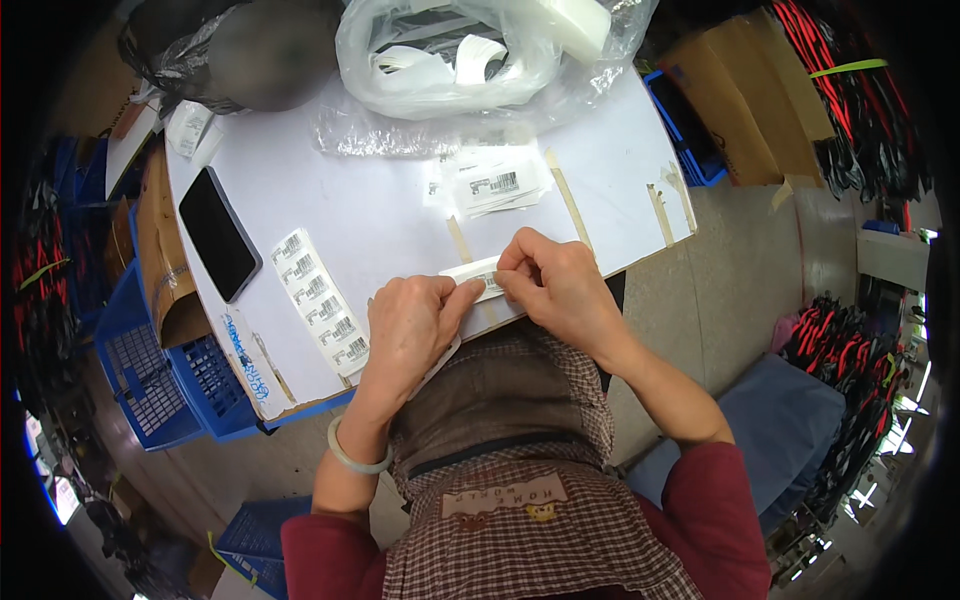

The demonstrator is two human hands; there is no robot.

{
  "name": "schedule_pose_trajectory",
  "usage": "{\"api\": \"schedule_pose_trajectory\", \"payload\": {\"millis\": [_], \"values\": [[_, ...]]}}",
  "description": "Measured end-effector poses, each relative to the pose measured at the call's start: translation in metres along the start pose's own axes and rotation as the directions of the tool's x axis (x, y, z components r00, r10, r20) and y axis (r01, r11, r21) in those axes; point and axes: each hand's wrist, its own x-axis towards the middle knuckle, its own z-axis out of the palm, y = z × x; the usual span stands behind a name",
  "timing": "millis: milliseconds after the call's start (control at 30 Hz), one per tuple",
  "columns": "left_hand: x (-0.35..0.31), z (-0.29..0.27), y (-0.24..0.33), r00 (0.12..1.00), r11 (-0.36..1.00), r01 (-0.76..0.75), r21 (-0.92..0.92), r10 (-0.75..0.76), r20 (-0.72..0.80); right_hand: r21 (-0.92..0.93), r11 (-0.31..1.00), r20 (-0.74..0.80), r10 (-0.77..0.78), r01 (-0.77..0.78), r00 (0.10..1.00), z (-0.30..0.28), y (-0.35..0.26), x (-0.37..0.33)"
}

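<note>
At the table's near edge lies a small white piece with a barcode label (488,286) on it, between my two hands. My left hand (412,325) is closed on its left end, thumb pressed along the label. My right hand (562,298) pinches at the label's right side with thumb and forefinger, the other fingers curled. To the left of my left hand lies a strip of barcode stickers (318,303). Farther back is a loose pile of white pieces with barcode labels (498,183).
A dark phone (220,236) rests at the white table's left side. Clear plastic bags (450,95) with white rolls and a black bag (180,60) stand at the back. Blue crates (150,365) flank the table on the left; a cardboard box (745,95) stands right.
</note>
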Motion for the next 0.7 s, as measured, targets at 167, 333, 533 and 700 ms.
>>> {"api": "schedule_pose_trajectory", "payload": {"millis": [167, 333, 533, 700], "values": [[0.013, -0.023, 0.014, 0.986, 0.984, 0.013, -0.177, -0.041, -0.16, 0.299, 0.954, -0.104, 0.068, -0.034, 0.992, -0.028, -0.003, 0.031], [0.08, -0.019, 0.026, 0.991, 0.953, -0.04, 0.299, 0.075, -0.107, -0.26, 0.966, -0.164, -0.026, -0.018, 0.986, -0.018, 0.007, 0.079], [0.081, -0.023, 0.028, 0.999, 0.991, -0.032, 0.13, 0.036, -0.026, -0.441, 0.892, -0.192, 0.016, -0.101, 0.981, -0.036, -0.004, 0.067], [0.04, -0.044, 0.023, 0.989, 0.774, 0.074, -0.629, 0.023, 0.145, 0.097, 0.921, -0.269, -0.34, 0.377, 0.901, -0.013, -0.018, 0.019]]}}
